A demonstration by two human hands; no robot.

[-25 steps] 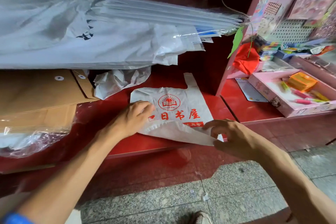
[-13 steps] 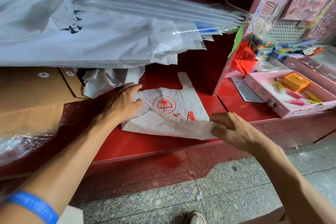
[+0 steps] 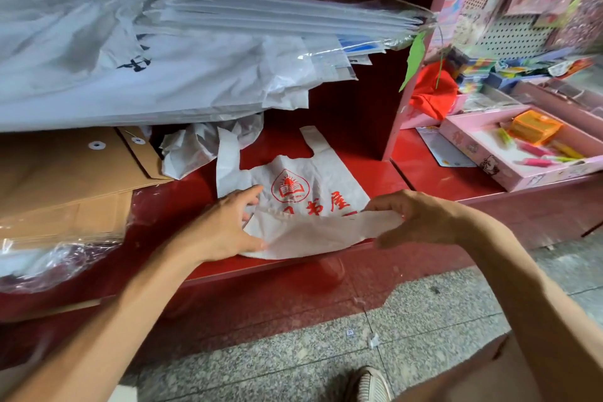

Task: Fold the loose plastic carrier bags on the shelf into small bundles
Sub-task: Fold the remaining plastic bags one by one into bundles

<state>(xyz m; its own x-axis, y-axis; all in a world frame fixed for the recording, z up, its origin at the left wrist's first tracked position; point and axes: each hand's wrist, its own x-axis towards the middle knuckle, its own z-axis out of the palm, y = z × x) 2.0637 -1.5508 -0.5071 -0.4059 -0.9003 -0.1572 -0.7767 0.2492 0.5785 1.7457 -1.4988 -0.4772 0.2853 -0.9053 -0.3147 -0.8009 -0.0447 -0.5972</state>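
Note:
A white carrier bag with a red book logo and red characters lies flat on the red shelf, handles pointing away. Its bottom edge is folded up over the print. My left hand pinches the folded flap's left corner between thumb and fingers. My right hand pinches the flap's right corner near the shelf's front edge. A crumpled white bag sits behind, under the paper stack.
A big stack of white sheets and clear sleeves overhangs the shelf. Brown envelopes lie at left, above a clear plastic wrap. A pink tray of stationery stands at right. Grey stone floor lies below.
My left hand moved from the bag's upper left down to the folded flap's left corner. Both hands now hold the flap, and the left handle lies spread out.

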